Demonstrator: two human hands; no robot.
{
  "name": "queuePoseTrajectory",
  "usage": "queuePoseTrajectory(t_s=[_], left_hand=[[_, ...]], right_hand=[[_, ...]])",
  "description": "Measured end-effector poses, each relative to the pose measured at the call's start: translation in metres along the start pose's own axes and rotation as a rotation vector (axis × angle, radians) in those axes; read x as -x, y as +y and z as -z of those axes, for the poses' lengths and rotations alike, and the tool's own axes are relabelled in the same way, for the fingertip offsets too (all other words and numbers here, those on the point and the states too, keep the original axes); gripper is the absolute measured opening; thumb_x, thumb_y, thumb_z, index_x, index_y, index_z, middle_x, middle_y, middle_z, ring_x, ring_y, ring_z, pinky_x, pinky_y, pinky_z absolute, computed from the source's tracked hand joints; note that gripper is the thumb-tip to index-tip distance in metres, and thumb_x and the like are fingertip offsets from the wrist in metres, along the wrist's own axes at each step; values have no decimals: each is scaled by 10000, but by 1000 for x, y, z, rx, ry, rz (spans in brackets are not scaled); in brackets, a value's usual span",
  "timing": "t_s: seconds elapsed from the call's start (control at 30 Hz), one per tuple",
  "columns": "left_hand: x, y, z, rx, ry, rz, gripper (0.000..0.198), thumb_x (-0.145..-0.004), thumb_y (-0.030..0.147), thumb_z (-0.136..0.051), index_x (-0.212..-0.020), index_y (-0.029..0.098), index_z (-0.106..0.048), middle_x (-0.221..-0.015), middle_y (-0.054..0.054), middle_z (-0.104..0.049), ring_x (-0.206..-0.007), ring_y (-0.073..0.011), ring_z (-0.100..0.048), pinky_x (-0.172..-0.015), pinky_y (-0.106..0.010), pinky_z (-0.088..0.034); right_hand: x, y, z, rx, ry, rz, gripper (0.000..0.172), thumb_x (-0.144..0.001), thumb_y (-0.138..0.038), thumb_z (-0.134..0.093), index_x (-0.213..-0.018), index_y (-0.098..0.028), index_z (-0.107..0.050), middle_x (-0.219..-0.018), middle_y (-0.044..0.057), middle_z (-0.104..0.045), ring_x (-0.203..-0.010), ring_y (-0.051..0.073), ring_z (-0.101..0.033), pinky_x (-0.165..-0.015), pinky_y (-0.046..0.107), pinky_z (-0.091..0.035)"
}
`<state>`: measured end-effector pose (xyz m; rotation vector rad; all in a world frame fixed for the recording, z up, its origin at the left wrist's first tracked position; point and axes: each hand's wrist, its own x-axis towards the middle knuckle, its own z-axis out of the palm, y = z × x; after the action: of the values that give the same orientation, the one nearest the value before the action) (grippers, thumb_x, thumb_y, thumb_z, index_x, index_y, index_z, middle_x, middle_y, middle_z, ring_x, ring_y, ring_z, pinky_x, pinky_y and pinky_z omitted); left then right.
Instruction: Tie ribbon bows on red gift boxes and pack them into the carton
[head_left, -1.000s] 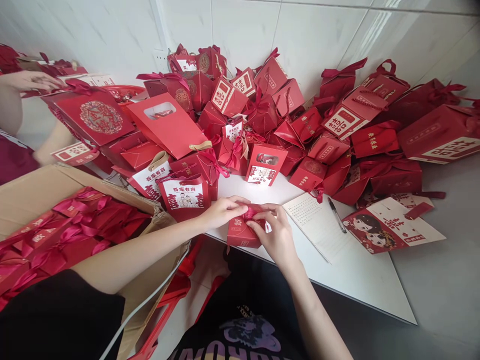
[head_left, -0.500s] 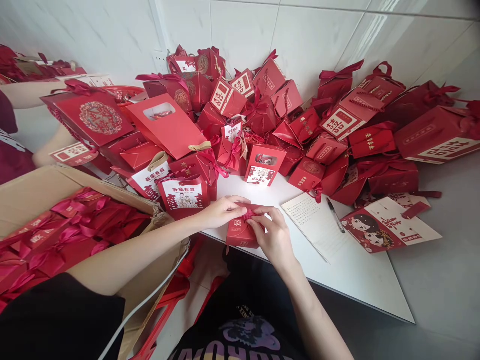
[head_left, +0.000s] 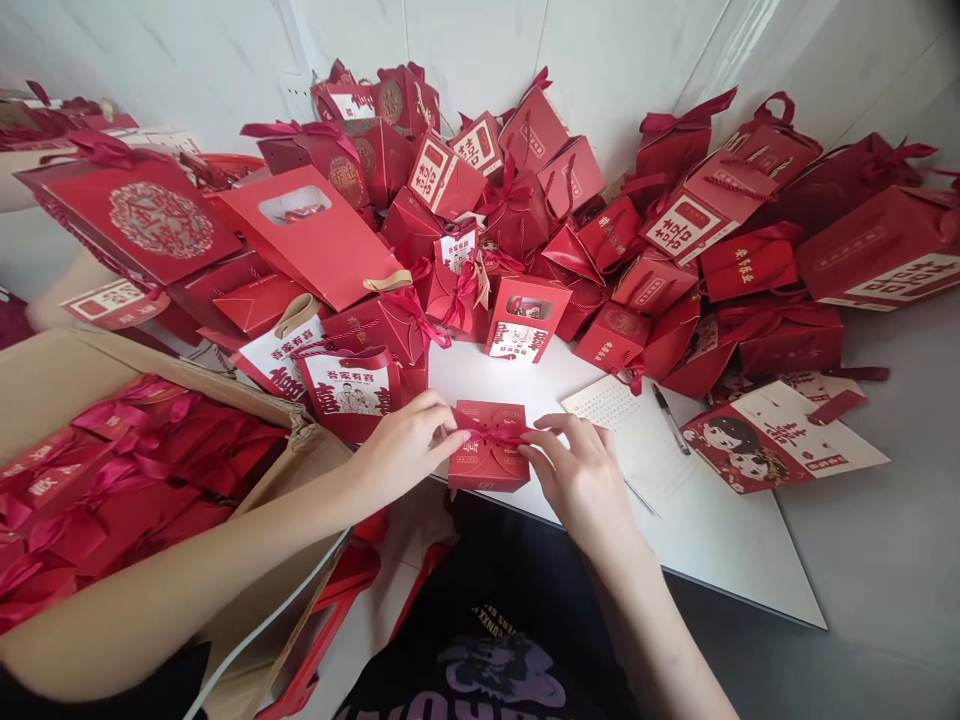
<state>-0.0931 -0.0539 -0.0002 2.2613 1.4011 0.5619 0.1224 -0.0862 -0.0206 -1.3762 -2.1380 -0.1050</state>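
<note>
A small red gift box (head_left: pixel 489 470) with gold print stands at the front edge of the white table (head_left: pixel 720 540). Across its top runs a dark pink ribbon (head_left: pixel 495 434), gathered at the middle. My left hand (head_left: pixel 409 440) pinches the ribbon at the left of the box. On the other side, my right hand (head_left: pixel 577 470) pinches the ribbon's right part between thumb and forefinger. The ribbon is stretched between both hands, just over the box top.
Many red gift boxes and bags (head_left: pixel 517 215) are heaped against the tiled wall. A cardboard carton (head_left: pixel 180 360) of ribboned boxes stands at the left. To the right lie a written notepad (head_left: pixel 615 420), a black pen (head_left: pixel 670 418) and an unfolded printed bag (head_left: pixel 780 440).
My hands have moved apart from the middle of the box, drawing the ribbon out to both sides. The box has turned to sit squarer to me, and the view has shifted slightly.
</note>
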Motion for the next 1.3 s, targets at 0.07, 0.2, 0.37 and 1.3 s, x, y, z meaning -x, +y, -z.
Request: queuePoseTrajectory(t_s=[0.07, 0.2, 0.37, 1.3], left_hand=[[3, 2, -3, 12, -18, 21, 246, -868, 324, -460, -685, 173, -523, -740, 10, -525, -574, -103, -516, -574, -247, -418], [2, -1, -9, 78, -30, -30, 217, -854, 289, -453, -669, 176, -468, -875, -15, -535, -576, -86, -502, -588, -251, -435], [1, -5, -12, 184, -76, -39, 223, -850, 284, -463, -658, 173, -439, -1067, -50, -513, -635, -90, -526, -658, -279, -472], [-15, -27, 0, 347, -422, 79, 309, -862, 392, -428, -642, 179, -385, -717, 40, -405, -647, -106, -405, -617, -234, -317]], right_hand=[[3, -2, -1, -185, -9, -178, 181, -912, -324, -458, -861, -199, -577, -835, 70, -631, -729, 195, -580, -661, 323, -424], [6, -7, -5, -374, -108, -488, 368, -916, -457, -384, -647, -221, -473, -540, -13, -499, -473, 138, -450, -473, 259, -340], [1, -18, -8, -503, -185, -578, 422, -858, -536, -437, -582, -217, -454, -471, -44, -386, -439, 116, -352, -447, 251, -288], [3, 22, -32, -1647, -346, -843, 250, -720, -322, -680, -602, -180, -511, -597, -42, -405, -581, 93, -344, -592, 236, -302]])
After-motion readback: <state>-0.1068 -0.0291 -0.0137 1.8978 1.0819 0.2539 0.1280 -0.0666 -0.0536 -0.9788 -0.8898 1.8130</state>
